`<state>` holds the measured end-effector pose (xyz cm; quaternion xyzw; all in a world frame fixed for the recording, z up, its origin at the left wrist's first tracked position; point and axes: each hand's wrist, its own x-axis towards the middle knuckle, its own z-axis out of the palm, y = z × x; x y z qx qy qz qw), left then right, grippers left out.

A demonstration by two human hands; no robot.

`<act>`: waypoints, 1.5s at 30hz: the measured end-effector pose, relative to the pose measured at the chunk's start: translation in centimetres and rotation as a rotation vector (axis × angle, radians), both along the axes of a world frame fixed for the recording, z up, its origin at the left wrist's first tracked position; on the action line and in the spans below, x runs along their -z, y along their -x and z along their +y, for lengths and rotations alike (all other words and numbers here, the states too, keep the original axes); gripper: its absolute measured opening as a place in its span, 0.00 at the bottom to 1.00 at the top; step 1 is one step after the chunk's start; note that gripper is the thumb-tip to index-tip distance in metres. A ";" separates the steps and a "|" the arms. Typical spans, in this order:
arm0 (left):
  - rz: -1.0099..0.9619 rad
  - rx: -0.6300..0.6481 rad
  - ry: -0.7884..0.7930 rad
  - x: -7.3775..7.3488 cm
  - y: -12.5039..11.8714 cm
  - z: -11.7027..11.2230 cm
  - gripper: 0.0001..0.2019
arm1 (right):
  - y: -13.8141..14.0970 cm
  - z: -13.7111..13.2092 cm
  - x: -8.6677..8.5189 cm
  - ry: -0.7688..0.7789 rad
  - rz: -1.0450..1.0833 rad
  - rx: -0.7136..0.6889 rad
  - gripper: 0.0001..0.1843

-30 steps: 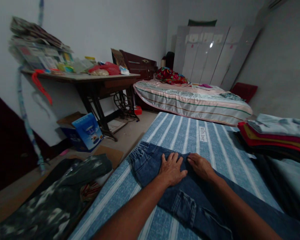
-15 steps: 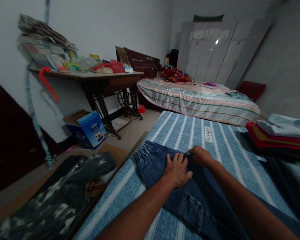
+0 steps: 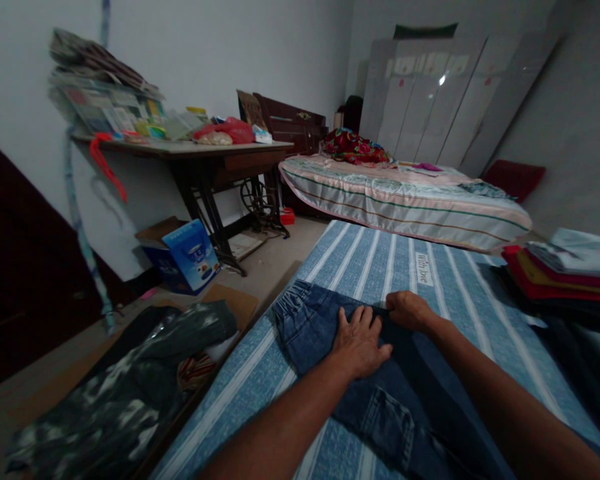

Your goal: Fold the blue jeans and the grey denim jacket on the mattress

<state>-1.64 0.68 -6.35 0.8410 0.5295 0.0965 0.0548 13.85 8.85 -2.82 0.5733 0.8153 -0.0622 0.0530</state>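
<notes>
A pair of dark blue jeans [image 3: 310,327] with a gathered elastic waist lies across a blue-and-white striped bed cover. My left hand [image 3: 361,343] rests flat on the upper part of the jeans, fingers spread. At the far edge of the jeans, my right hand [image 3: 409,311] has its fingers closed on the denim; its fingertips are partly hidden. A stitched pocket [image 3: 387,420] shows on the leg below my left hand. My right forearm covers part of the legs.
Folded clothes [image 3: 563,283] are stacked at the right. Camouflage clothing [image 3: 125,393] lies on cardboard at the lower left. Beyond are a blue box [image 3: 185,257], a sewing-machine table [image 3: 180,150], another bed [image 3: 405,203] and a wardrobe [image 3: 430,100].
The view has shifted slightly, so the scene sits a little further right. My right fingers have curled in more at the jeans' edge. The left hand stays flat on the denim.
</notes>
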 end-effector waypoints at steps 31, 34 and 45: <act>0.018 0.182 -0.045 -0.9 -0.3 0.9 0.20 | -1.6 0.3 0.8 -0.016 0.238 0.040 0.09; 0.005 0.176 -0.045 -0.8 -0.3 0.9 0.20 | -1.6 0.3 1.0 -0.020 0.240 0.037 0.08; -0.050 0.173 -0.038 -0.2 -0.6 0.7 0.22 | -1.6 0.3 1.3 -0.031 0.233 0.051 0.09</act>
